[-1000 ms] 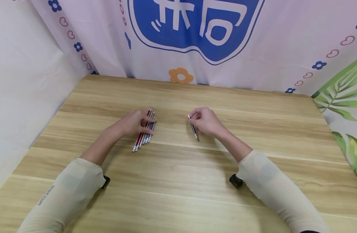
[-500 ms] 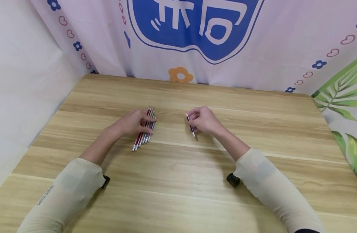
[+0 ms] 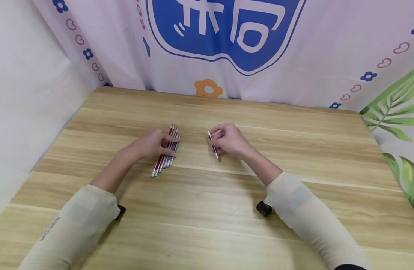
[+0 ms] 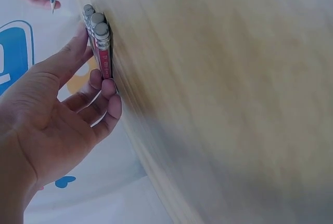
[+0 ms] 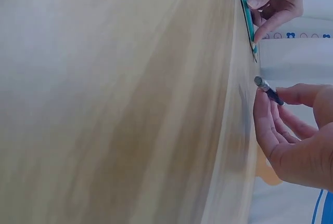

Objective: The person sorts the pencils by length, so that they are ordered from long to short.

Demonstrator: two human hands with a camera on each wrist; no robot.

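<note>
Several slim pencils (image 3: 160,164), red, teal and silver-striped, lie side by side at a slant on the table, their metal-capped eraser ends toward me. My left hand (image 3: 152,144) holds this row between thumb and fingers, and the palm side hides part of it. In the left wrist view the stacked eraser ends of the pencils (image 4: 102,37) show between the thumb and fingertips. To the right, my right hand (image 3: 231,139) pinches one dark pencil (image 3: 214,150), its pale tip pointing away from me. That dark pencil (image 5: 272,94) is apart from the row in the right wrist view.
Both hands work over a wood-grain table (image 3: 207,210). A patterned cloth (image 3: 277,82) with a blue emblem hangs behind its far edge. A white sheet (image 3: 27,93) borders the left side, and a leaf-printed panel (image 3: 396,123) the right.
My right hand has moved left with the dark pencil, closer to the row. My left hand and the pencils under it stay nearly in place.
</note>
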